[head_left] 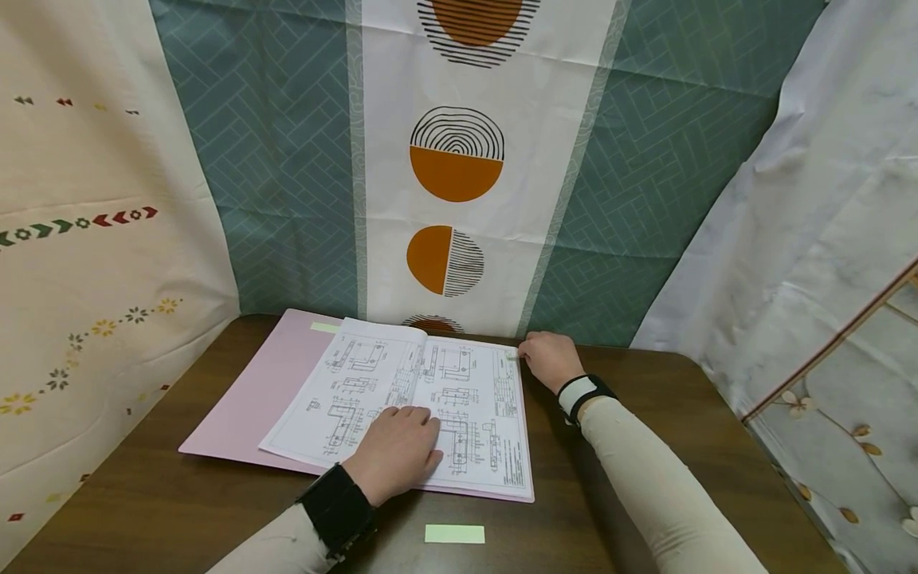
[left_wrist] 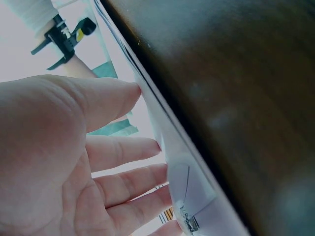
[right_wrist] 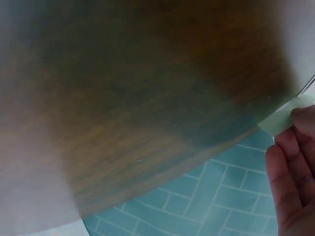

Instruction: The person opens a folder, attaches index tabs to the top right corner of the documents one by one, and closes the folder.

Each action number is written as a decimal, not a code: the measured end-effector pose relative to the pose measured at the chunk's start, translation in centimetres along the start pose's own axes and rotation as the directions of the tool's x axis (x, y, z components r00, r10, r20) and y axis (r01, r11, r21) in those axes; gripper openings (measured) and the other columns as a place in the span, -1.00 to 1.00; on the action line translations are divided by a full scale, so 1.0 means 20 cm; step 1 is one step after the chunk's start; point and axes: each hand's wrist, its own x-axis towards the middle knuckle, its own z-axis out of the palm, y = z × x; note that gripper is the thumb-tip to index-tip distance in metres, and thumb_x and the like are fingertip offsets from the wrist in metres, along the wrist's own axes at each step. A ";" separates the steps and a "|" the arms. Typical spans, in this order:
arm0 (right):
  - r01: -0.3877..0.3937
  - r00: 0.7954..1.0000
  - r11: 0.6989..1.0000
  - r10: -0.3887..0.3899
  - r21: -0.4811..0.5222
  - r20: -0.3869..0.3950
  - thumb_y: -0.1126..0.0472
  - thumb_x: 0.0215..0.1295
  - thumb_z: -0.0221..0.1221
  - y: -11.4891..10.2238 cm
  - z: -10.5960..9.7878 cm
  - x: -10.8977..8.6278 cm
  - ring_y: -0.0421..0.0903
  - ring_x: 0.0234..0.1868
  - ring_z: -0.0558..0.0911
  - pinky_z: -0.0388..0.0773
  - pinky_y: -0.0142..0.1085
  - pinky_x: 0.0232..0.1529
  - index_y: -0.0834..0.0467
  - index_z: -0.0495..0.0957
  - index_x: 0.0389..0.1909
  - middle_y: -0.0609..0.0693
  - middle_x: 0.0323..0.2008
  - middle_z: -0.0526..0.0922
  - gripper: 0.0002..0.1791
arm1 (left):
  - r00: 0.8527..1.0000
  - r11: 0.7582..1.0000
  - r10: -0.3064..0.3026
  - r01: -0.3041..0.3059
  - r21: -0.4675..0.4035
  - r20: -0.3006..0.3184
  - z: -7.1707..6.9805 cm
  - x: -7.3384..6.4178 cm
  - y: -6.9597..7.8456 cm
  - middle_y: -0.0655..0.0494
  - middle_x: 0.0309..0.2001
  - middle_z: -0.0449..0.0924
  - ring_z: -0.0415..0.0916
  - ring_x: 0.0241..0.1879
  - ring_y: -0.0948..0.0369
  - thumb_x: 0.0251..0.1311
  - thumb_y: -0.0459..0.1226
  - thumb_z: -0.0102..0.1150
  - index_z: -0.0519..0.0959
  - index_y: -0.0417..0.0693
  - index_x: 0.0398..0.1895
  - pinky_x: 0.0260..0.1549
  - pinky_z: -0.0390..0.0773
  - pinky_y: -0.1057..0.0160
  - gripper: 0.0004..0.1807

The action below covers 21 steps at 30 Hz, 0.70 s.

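An open pink folder [head_left: 258, 399] lies on the brown table with sheets of technical drawings [head_left: 476, 399] spread over it. My left hand [head_left: 403, 446] rests on the lower middle of the sheets, its fingers extended and touching the paper; the left wrist view shows its palm and fingers [left_wrist: 130, 189] beside the papers' edge. At the upper right corner of the sheets, my right hand [head_left: 551, 359] pinches a pale green sticky note [right_wrist: 283, 120] between thumb and fingers. In the right wrist view the note reaches past the paper's edge, and its far part is cut off.
Another green sticky note [head_left: 325, 327] is on the folder's upper left part. A further green strip [head_left: 455, 533] sticks to the table [head_left: 574, 518] near its front. Patterned cloth [head_left: 287, 159] hangs behind the table, with pale cloth [head_left: 825, 199] at the right.
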 end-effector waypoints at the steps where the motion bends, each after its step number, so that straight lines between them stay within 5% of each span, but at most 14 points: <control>1: 0.001 1.000 1.000 -0.001 0.001 0.004 0.38 0.38 0.45 0.00 0.00 0.00 -0.05 -0.19 0.80 0.74 -0.17 -0.24 0.00 0.92 -0.09 -0.04 -0.20 0.82 -0.76 | 1.000 1.000 -0.001 0.001 0.001 0.000 0.00 0.00 0.00 -0.08 0.06 0.74 0.68 0.15 -0.06 0.40 -0.01 0.47 0.76 -0.19 0.14 0.19 0.61 -0.15 -0.53; 21: 0.030 0.997 0.999 -0.032 0.026 0.069 0.33 0.40 0.46 0.01 -0.01 -0.03 -0.09 -0.19 0.79 0.74 -0.20 -0.21 -0.01 0.91 -0.06 -0.07 -0.18 0.80 -0.78 | 1.000 1.000 0.005 -0.005 0.013 -0.006 -0.01 0.00 0.01 -0.08 0.04 0.74 0.68 0.13 -0.06 0.38 -0.01 0.49 0.75 -0.20 0.13 0.16 0.61 -0.14 -0.51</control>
